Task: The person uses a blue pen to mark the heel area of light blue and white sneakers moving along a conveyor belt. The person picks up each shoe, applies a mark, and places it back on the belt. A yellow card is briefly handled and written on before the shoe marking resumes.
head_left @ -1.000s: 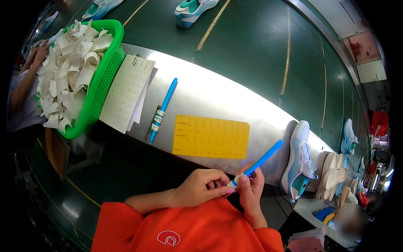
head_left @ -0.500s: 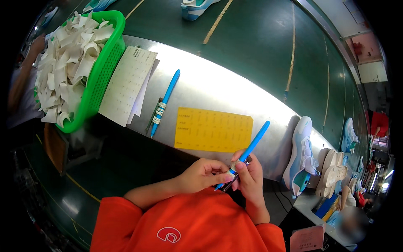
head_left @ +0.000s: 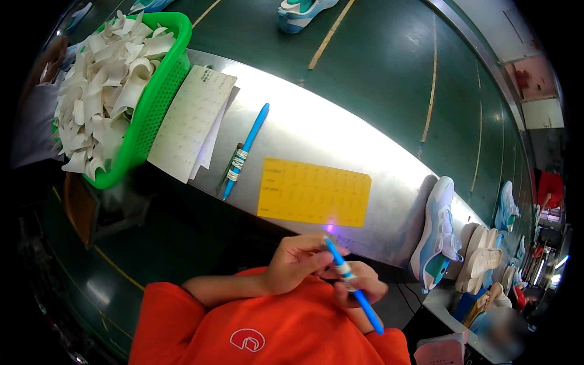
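Note:
Both hands meet in front of my chest at the near edge of the metal table, around a blue pen (head_left: 368,313). A pale band is wound about its middle. My right hand (head_left: 365,283) is closed round the banded middle, and the pen's long end points toward me at lower right. My left hand (head_left: 295,264) pinches near the other end; its fingertips are partly behind the pen. A purple light spot (head_left: 330,229) shows on the table edge just beyond my fingers. Past it lies a yellow printed card (head_left: 314,191). A second blue pen (head_left: 250,137), strapped with pale bands to a thin dark item, rests left of the card.
White printed sheets (head_left: 190,121) lie beside a green basket (head_left: 163,91) heaped with white curved pieces. A light-blue sneaker (head_left: 435,234) and pale soles (head_left: 480,261) stand at right. Beyond runs a green surface (head_left: 377,67) carrying another shoe (head_left: 304,15). A person's arm shows far left.
The held pen has been turned round: its long end pointed away to the upper right and now points down toward me. A purple spot has appeared on the table. The view has shifted slightly.

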